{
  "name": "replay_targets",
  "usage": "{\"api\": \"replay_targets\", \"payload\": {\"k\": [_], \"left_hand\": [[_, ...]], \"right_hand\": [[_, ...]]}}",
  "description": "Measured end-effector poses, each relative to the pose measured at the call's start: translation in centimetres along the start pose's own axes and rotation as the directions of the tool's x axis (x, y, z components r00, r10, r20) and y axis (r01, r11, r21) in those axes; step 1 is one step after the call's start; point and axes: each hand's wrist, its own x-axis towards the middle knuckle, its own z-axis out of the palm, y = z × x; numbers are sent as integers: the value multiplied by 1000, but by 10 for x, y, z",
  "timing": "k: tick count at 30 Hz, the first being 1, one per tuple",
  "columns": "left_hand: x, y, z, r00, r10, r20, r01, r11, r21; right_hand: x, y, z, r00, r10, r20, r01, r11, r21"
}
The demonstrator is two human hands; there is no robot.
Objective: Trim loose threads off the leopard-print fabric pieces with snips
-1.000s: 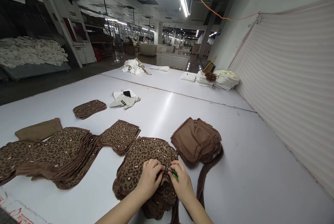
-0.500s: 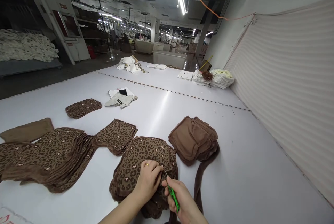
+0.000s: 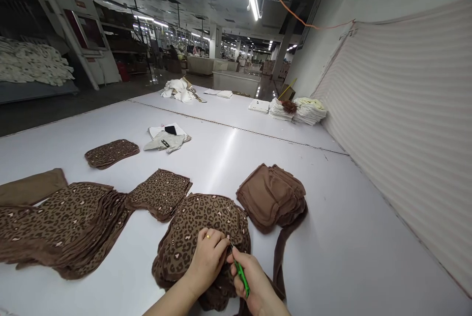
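Observation:
A brown leopard-print fabric piece (image 3: 201, 215) lies bunched on top of a pile directly in front of me. My left hand (image 3: 209, 257), with a ring on one finger, presses on it, fingers bent and pinching the cloth near its right side. My right hand (image 3: 248, 274) is closed around green-handled thread snips (image 3: 241, 276). Their narrow metal tip meets the cloth beside my left fingertips; whether the blades are apart is too small to see. Dark brown cloth hangs below both hands, partly covered by them.
Leopard-print stacks (image 3: 70, 222) lie at left, with a smaller stack (image 3: 160, 193) beside the pile. Folded plain brown pieces (image 3: 271, 195) with a trailing strip (image 3: 280, 257) sit at right. Farther back are a grey cloth (image 3: 165, 141) with a dark phone-like object and white fabric stacks (image 3: 282, 109).
The view has shifted slightly, moving the table's things a little left in the picture. Both hands keep their places on the cloth, with the snips' tip still at the left fingertips.

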Motion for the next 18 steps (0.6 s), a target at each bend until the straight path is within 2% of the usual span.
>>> {"api": "replay_targets", "payload": {"k": [4,18], "left_hand": [[-1,0,-1,999,28,16,-29,999,25],[-2,-2,0,999,42,3,-42,999,30]], "right_hand": [[-1,0,2,1000,25,-7,-25,1000,-3],[5,13,4,998,-43,-37,44,999,26]]}}
